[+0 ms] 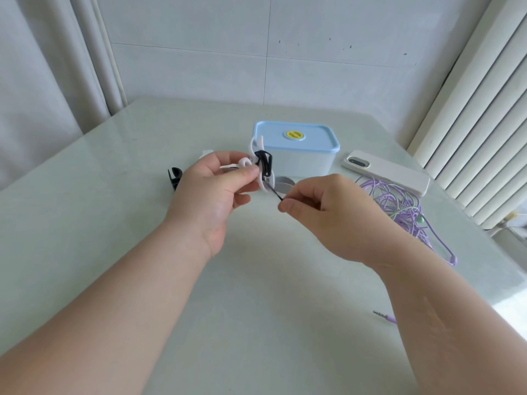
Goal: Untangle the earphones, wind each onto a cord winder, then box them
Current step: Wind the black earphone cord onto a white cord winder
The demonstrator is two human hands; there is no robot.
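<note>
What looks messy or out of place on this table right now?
The purple earphones lie in a loose tangle beside the white phone, and a purple plug sits apart, nearer the person. Nothing looks spilled or broken.

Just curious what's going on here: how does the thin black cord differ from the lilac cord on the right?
The thin black cord is wound round a white plastic winder in the left hand, its end pinched by the right hand; the lilac cord lies in a loose tangle. The black cord is held up; the lilac one rests on the pale glossy table. Both are earphone cords.
</note>
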